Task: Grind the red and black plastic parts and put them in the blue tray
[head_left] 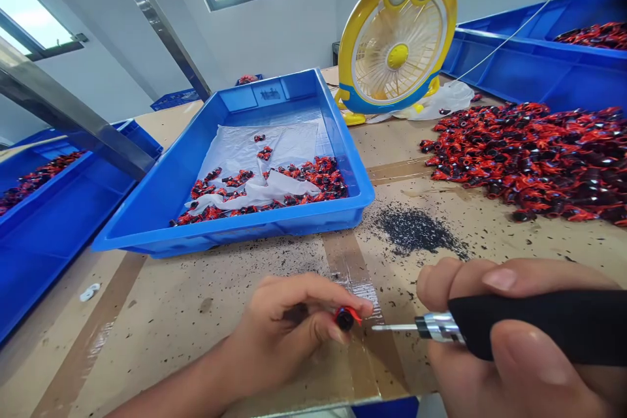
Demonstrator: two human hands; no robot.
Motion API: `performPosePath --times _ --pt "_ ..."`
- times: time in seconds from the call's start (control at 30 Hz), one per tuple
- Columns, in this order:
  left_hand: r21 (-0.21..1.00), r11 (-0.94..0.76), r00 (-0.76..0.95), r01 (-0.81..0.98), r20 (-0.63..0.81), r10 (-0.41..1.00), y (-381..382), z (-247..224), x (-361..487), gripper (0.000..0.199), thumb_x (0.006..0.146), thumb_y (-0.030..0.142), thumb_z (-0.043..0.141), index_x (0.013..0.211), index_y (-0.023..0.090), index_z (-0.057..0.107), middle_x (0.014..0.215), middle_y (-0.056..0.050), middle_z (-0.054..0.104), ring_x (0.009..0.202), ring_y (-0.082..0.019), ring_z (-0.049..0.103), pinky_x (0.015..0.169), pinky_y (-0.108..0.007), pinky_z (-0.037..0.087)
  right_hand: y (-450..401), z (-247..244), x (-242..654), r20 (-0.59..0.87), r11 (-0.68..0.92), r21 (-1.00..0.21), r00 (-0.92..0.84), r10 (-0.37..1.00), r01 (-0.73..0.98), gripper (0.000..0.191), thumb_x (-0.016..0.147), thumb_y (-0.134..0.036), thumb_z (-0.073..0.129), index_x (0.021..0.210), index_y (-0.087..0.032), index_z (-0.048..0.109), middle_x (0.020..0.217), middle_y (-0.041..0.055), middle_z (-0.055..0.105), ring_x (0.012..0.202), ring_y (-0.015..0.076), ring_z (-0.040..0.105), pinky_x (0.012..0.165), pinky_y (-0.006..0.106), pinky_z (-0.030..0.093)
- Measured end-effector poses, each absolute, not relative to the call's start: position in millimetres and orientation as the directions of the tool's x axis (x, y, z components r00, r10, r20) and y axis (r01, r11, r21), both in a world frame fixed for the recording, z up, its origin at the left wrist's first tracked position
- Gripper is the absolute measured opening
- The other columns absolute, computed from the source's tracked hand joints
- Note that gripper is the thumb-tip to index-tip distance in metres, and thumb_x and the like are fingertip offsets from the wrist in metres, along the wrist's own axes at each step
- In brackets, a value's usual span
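Between the thumb and fingers of my left hand [289,323] is a small red-and-black plastic part [345,319], its dark round end facing me. My right hand [519,339] wraps around a black-handled electric screwdriver [533,325]. The thin metal bit points left, and its tip is a short gap from the part. Both hands are above the front of the cardboard-covered table [196,326]. Just beyond them lies a pile of fine black shavings [416,230].
A blue tray [365,199] with a white plastic sheet and several red-and-black parts stands ahead. To the right is a large heap of such parts [533,163]. A yellow fan [343,46] stands behind. More blue bins [514,65] flank both sides; a metal post [117,144] rises at left.
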State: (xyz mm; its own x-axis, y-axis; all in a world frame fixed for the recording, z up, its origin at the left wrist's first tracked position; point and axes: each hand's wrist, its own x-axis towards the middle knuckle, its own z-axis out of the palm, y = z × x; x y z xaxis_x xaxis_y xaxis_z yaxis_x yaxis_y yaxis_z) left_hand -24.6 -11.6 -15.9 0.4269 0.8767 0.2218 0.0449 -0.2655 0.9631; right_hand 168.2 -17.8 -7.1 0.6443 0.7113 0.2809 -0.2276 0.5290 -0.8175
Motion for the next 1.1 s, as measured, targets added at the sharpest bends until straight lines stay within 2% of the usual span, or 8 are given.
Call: performPosePath --times 0.23,0.4,0.53,0.7,0.83,1.03,1.1 --pt "0.946 -0.311 0.459 0.088 0.239 0.856 -8.2 -11.8 -23.1 0.016 0.103 0.024 0.078 0.118 0.025 0.086 0.099 -0.008 0.091 0.084 -0.017 0.085 0.078 -0.022 0.066 -22.3 -7.3 170.7 0.382 0.55 -0.826 0.597 0.705 -0.121 0.031 0.083 -0.045 0.094 0.087 -0.022 0.073 0.078 -0.0043 0.061 0.058 0.0149 0.059 0.05 0.038 0.047" --pt "0.907 -0.412 0.473 0.087 0.326 0.818 -4.4 -9.5 -22.0 0.018 0.103 0.027 0.078 0.116 0.017 0.087 0.091 -0.011 0.088 0.08 -0.017 0.082 0.076 -0.021 0.063 -21.0 -16.2 167.1 0.446 0.582 -0.811 0.581 0.68 -0.059 0.025 0.088 -0.042 0.092 0.09 -0.023 0.075 0.085 -0.0023 0.066 0.069 0.0191 0.066 0.059 0.043 0.051" --pt "0.904 -0.421 0.481 0.078 0.336 0.81 -3.9 -7.1 -20.7 0.018 0.102 0.025 0.079 0.116 0.016 0.088 0.089 -0.011 0.088 0.078 -0.016 0.081 0.075 -0.019 0.062 -19.2 -24.2 168.7 0.583 0.685 -0.728 0.494 0.645 -0.035 0.015 0.092 -0.026 0.087 0.101 -0.019 0.078 0.094 -0.0005 0.068 0.068 0.0156 0.067 0.055 0.039 0.054" --pt "0.903 -0.423 0.489 0.077 0.335 0.806 -3.8 -5.9 -20.6 0.019 0.103 0.026 0.078 0.116 0.015 0.088 0.088 -0.012 0.088 0.076 -0.016 0.08 0.073 -0.019 0.061 -19.1 -27.6 174.1 0.668 0.745 -0.667 0.425 0.61 -0.02 0.017 0.091 -0.014 0.081 0.106 -0.016 0.074 0.091 0.0021 0.071 0.06 0.0144 0.064 0.051 0.036 0.058" --pt "0.897 -0.436 0.491 0.066 0.351 0.797 -3.9 -4.7 -20.0 0.02 0.103 0.027 0.079 0.116 0.015 0.088 0.087 -0.012 0.087 0.074 -0.015 0.08 0.072 -0.018 0.061 -19.5 -29.8 176.1 0.674 0.734 -0.679 0.427 0.602 0.036 0.016 0.093 -0.015 0.078 0.108 -0.018 0.074 0.093 0.0015 0.07 0.064 0.0147 0.067 0.058 0.034 0.062" --pt "0.883 -0.462 0.503 0.078 0.365 0.783 -4.3 -5.8 -20.6 0.023 0.104 0.029 0.077 0.118 0.015 0.088 0.087 -0.012 0.087 0.071 -0.015 0.078 0.068 -0.018 0.059 -23.0 -29.3 184.4 0.712 0.695 -0.7 0.233 0.662 0.165 0.026 0.087 -0.013 0.083 0.11 -0.02 0.073 0.092 -0.002 0.072 0.066 0.0128 0.074 0.055 0.025 0.062" --pt "0.875 -0.471 0.494 0.115 0.361 0.791 -4.1 -7.1 -21.5 0.022 0.104 0.029 0.077 0.117 0.016 0.088 0.085 -0.011 0.086 0.07 -0.016 0.077 0.067 -0.019 0.059 -25.6 -27.9 186.7 0.706 0.673 -0.708 0.225 0.672 0.212 0.025 0.087 -0.016 0.084 0.109 -0.022 0.074 0.094 -0.0027 0.075 0.066 0.0117 0.076 0.055 0.022 0.061"
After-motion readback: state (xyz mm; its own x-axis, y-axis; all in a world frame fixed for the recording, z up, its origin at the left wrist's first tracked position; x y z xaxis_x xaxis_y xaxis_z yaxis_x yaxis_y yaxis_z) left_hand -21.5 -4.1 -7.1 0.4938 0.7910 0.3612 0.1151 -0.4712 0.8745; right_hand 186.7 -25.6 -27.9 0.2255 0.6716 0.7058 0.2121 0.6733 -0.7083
